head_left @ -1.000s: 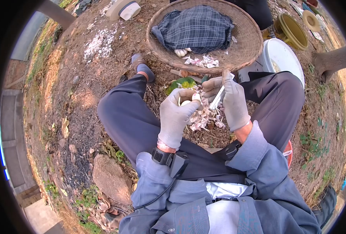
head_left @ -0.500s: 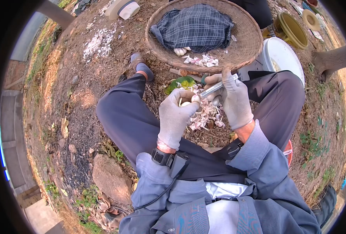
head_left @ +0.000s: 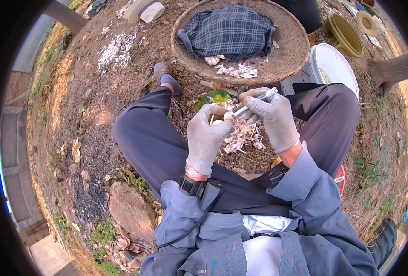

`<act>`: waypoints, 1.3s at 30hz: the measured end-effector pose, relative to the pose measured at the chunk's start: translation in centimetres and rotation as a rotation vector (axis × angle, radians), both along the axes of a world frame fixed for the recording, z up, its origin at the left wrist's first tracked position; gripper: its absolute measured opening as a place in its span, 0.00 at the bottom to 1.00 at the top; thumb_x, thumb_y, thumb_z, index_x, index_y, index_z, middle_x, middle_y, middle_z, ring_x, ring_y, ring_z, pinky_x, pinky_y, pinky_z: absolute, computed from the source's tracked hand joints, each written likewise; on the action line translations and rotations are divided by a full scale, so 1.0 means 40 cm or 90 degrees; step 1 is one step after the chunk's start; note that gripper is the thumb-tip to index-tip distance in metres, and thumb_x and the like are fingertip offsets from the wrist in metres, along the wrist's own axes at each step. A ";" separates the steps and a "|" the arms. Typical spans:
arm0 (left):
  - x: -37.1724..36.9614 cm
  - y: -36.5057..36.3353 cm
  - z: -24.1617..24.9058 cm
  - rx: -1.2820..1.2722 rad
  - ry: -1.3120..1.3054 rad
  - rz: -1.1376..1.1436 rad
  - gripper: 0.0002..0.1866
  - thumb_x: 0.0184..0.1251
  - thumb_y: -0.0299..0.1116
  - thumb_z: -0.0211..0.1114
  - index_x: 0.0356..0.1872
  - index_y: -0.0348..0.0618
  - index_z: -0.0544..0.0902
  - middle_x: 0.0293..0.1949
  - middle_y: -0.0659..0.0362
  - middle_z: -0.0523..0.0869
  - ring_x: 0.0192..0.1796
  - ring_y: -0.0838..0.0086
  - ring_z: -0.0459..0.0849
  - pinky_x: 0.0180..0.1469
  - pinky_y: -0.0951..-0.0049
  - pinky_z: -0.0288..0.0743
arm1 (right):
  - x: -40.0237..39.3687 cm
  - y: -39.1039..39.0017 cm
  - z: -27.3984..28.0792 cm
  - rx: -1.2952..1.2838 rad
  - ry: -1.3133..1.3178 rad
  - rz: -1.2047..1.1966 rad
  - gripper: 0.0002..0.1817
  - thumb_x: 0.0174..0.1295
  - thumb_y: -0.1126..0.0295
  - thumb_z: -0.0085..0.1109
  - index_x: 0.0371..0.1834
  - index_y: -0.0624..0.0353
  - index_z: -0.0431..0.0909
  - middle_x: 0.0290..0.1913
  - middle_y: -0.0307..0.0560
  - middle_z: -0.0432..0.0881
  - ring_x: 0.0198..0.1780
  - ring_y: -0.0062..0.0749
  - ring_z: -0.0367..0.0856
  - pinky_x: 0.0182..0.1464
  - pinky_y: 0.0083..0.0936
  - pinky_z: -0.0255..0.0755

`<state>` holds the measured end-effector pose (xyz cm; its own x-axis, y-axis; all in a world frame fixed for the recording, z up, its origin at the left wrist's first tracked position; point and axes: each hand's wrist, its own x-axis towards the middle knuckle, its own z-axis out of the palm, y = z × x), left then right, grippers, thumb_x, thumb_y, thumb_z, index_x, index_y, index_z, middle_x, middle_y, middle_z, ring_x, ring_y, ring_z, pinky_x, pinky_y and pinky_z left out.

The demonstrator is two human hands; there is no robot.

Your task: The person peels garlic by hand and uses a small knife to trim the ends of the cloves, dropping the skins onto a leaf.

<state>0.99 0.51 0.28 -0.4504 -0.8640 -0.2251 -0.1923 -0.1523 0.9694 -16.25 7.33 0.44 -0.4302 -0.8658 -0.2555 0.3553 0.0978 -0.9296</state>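
Observation:
My left hand, in a pale knit glove, is closed around whitish garlic cloves. One clove shows between its thumb and fingers. In my gloved right hand is a slim silver metal tool that looks like a small knife, pinched by thumb and fingers. Its lower end slants down to the left and meets or nearly meets the clove; exact contact cannot be made out. Below both hands, pinkish garlic skins are heaped on the soil between my legs. A green and yellow leaf lies just beyond them.
A wide woven basket ahead holds a dark checked cloth, a garlic bulb and loose skins. To its right stand a white bucket and a yellow bucket. A large stone lies by my left thigh.
My right hand has tilted and its thumb has come down onto the knife. The knife has shifted slightly down and left, closer over the clove. My left hand is almost still.

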 end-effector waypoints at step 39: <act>0.020 -0.002 0.007 -0.011 -0.011 -0.066 0.08 0.64 0.25 0.72 0.41 0.31 0.87 0.32 0.59 0.89 0.32 0.81 0.88 0.33 0.80 0.80 | -0.012 0.010 0.002 0.014 0.005 0.055 0.11 0.76 0.71 0.62 0.47 0.72 0.83 0.34 0.54 0.90 0.28 0.30 0.90 0.28 0.20 0.83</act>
<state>1.77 0.42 0.58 -0.5343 -0.8164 -0.2192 -0.2228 -0.1141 0.9682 -16.71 7.73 0.51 -0.3553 -0.8945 -0.2715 0.3378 0.1479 -0.9295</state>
